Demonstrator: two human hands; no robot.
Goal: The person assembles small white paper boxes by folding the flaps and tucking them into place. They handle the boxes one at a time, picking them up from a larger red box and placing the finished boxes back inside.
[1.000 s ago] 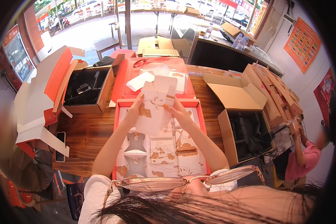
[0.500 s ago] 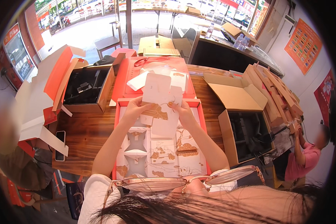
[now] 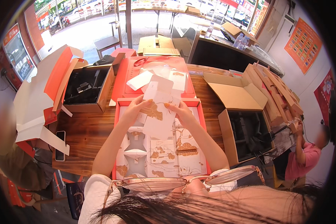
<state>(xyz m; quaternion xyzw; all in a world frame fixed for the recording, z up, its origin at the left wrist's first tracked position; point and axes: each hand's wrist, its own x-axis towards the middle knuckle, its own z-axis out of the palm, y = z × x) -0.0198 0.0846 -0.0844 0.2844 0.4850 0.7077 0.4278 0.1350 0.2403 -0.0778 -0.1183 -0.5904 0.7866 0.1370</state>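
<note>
Between my two hands is a flat white carton blank (image 3: 160, 125) with gold-brown printing, its flaps spread out. My left hand (image 3: 135, 109) pinches its left edge, thumb on top. On the opposite edge, my right hand (image 3: 183, 112) grips it with thumb and fingers. Below lies an open red gift box (image 3: 203, 138), holding white-and-gold printed compartments. A small printed box (image 3: 162, 152) sits in its middle column, and star-shaped recesses (image 3: 136, 141) show at the left. The blank hides the far part of the box's inside.
Beyond stands a red lid (image 3: 125, 74) with loose white carton pieces (image 3: 139, 80) on it. Open brown cartons with black contents flank me at left (image 3: 107, 91) and right (image 3: 224, 138). A phone (image 3: 60, 145) lies near the left table edge. People are at both sides.
The carton blank has tilted and come slightly lower and nearer, its upper flap now leaning away. My right hand's fingers have shifted along its edge.
</note>
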